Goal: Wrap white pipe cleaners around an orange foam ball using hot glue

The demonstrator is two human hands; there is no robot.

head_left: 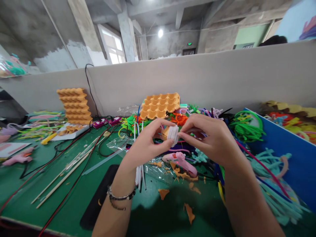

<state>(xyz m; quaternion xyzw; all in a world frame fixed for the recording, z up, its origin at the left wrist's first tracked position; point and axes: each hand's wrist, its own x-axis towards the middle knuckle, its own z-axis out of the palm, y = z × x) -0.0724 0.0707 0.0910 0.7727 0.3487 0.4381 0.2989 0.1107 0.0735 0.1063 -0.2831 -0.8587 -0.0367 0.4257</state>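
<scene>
Between the thumb and fingers of my left hand (156, 138) is a small orange egg-carton cup (166, 132) with white pipe cleaner (173, 135) wound around its end. My right hand (206, 135) is pinched at the right side of the white winding, and its fingertips seem to hold the pipe cleaner's end, which is too small to see clearly. Below the hands lies a pink hot glue gun (181, 162). Torn orange carton scraps (189, 212) are scattered on the green table (148, 220) in front of it.
Orange egg trays (160, 104) lean at the back against a grey partition (197, 79). A blue box side (291, 158) and teal pipe cleaners (278, 187) stand at right. Wooden sticks (66, 174), cables and a black phone-like slab (98, 200) lie at left.
</scene>
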